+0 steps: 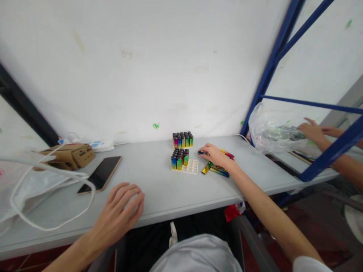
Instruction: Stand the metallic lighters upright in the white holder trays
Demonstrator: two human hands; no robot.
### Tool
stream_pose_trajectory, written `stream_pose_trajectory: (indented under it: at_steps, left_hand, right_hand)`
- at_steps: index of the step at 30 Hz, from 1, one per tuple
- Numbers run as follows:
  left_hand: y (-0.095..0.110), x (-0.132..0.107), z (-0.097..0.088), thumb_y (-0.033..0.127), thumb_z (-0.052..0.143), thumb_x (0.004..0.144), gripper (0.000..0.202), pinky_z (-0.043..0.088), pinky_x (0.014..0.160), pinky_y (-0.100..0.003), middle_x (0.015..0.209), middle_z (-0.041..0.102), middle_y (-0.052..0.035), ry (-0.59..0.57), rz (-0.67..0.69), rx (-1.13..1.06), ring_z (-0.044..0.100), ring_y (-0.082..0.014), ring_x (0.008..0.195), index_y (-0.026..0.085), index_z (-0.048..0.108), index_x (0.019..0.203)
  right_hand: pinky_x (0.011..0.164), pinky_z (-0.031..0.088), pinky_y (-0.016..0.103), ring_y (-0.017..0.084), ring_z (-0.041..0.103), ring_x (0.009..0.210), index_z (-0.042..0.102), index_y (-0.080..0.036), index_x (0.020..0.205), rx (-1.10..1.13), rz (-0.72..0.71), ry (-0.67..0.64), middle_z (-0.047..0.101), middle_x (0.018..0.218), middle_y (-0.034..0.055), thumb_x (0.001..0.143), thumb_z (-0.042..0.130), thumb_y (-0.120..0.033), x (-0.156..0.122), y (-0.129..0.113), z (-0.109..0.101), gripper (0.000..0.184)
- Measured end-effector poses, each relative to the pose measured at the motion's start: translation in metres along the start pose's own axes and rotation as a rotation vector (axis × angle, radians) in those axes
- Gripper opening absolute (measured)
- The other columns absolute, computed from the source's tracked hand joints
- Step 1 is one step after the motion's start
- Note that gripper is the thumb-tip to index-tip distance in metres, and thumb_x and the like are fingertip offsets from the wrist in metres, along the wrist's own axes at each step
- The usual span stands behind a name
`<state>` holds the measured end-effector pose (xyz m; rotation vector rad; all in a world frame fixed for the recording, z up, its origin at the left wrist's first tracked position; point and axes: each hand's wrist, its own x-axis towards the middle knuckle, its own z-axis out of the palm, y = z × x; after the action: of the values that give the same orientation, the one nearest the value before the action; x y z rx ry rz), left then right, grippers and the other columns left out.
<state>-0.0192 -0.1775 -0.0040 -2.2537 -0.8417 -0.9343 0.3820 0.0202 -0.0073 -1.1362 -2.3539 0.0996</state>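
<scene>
My right hand [213, 154] is closed at the fingertips on a dark blue lighter [201, 152], low over a small pile of lighters. Beneath and beside that hand lie loose shiny lighters, among them a yellow-green lighter [207, 167], a blue-gold lighter [219, 172] and a red lighter [227, 153]. Just left of it is a white tray [193, 167] with round holes; upright lighters [177, 160] fill its left part, and the holes on its right show bare. My left hand [123, 206] rests at the table's front edge, fingers loosely bent and holding nothing.
A second block of upright lighters [183, 139] stands behind the tray near the wall. Leftward are a phone [102, 174], a cardboard box [70, 155] and a white cable [56, 226]. Beyond the blue frame [266, 75], another person's hands [313, 130] touch a plastic bag [266, 130].
</scene>
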Motion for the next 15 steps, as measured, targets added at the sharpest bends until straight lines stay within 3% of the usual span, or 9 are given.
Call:
stream_pose_trajectory:
  at_steps: [3, 5, 6, 9, 12, 15]
  left_hand:
    - [0.01, 0.01, -0.012, 0.007, 0.065, 0.093, 0.028, 0.059, 0.099, -0.051, 0.102, 0.074, -0.0063, 0.075, -0.07, -0.079, 0.073, -0.0264, 0.096, 0.025, 0.063, 0.114]
    - [0.008, 0.029, -0.009, 0.01, 0.063, 0.095, 0.028, 0.06, 0.097, -0.047, 0.107, 0.072, -0.0077, 0.136, -0.178, -0.102, 0.071, -0.0273, 0.102, 0.024, 0.061, 0.12]
    - [0.005, 0.042, -0.003, 0.014, 0.062, 0.098, 0.025, 0.059, 0.098, -0.046, 0.11, 0.071, -0.0084, 0.108, -0.218, -0.121, 0.071, -0.0272, 0.105, 0.023, 0.061, 0.121]
    - [-0.013, 0.077, 0.03, 0.031, 0.061, 0.102, 0.025, 0.057, 0.103, -0.046, 0.117, 0.069, -0.0088, -0.093, -0.277, -0.251, 0.069, -0.0284, 0.112, 0.022, 0.06, 0.125]
    - [-0.036, 0.097, 0.075, 0.051, 0.072, 0.094, 0.065, 0.049, 0.117, -0.054, 0.14, 0.062, -0.0149, -0.295, -0.347, -0.438, 0.061, -0.0339, 0.133, 0.02, 0.051, 0.147]
    - [-0.053, 0.099, 0.11, 0.064, 0.087, 0.075, 0.106, 0.042, 0.124, -0.058, 0.154, 0.055, -0.0196, -0.451, -0.406, -0.603, 0.053, -0.0397, 0.144, 0.019, 0.04, 0.159]
  right_hand:
    - [0.092, 0.055, 0.037, 0.021, 0.069, 0.093, 0.074, -0.02, 0.116, 0.143, 0.03, 0.14, 0.069, 0.113, 0.0103, 0.1, 0.068, -0.034, 0.001, -0.005, -0.006, 0.021]
    - [0.08, 0.056, 0.033, 0.018, 0.069, 0.082, 0.068, -0.022, 0.118, 0.302, 0.074, 0.163, 0.069, 0.116, 0.0093, 0.099, 0.068, -0.043, 0.002, -0.011, -0.007, 0.028]
    - [0.074, 0.056, 0.032, 0.016, 0.067, 0.075, 0.063, -0.023, 0.121, 0.399, 0.097, 0.148, 0.069, 0.115, 0.008, 0.099, 0.067, -0.047, 0.003, -0.015, -0.007, 0.032]
    - [0.058, 0.049, 0.026, 0.012, 0.058, 0.059, 0.05, -0.026, 0.125, 0.682, 0.14, 0.068, 0.069, 0.094, -0.0005, 0.1, 0.061, -0.054, 0.01, -0.027, -0.005, 0.039]
    - [0.049, 0.04, 0.022, 0.011, 0.046, 0.051, 0.044, -0.029, 0.123, 0.842, 0.162, 0.057, 0.055, 0.072, -0.0096, 0.097, 0.063, -0.058, 0.021, -0.038, -0.001, 0.044]
    - [0.048, 0.037, 0.022, 0.011, 0.041, 0.051, 0.048, -0.028, 0.122, 0.822, 0.183, 0.133, 0.045, 0.068, -0.0106, 0.093, 0.062, -0.066, 0.034, -0.045, 0.005, 0.05]
